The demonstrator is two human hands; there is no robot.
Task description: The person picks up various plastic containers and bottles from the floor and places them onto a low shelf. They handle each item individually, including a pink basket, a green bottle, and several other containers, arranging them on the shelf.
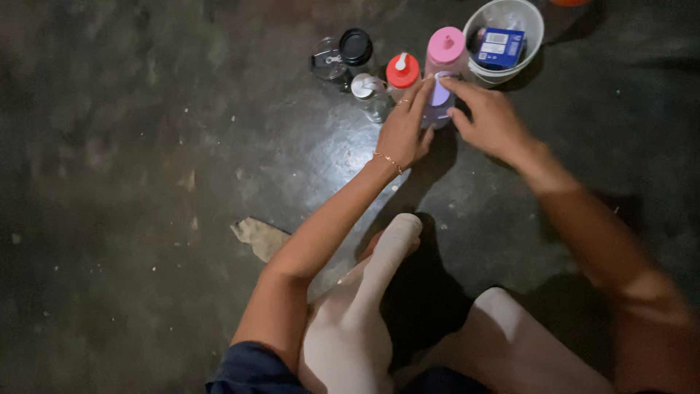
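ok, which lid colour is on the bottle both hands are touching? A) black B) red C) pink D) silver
C: the left hand and right hand both rest on the pale purple bottle, which carries a pink lid; the red-capped bottle stands just left of it, apart from the fingers' grip.

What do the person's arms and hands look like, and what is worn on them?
Both arms are bare, with no sleeves below the shoulder. The left hand has a ring on one finger and a thin gold bracelet at the wrist. The right hand wears nothing that I can see.
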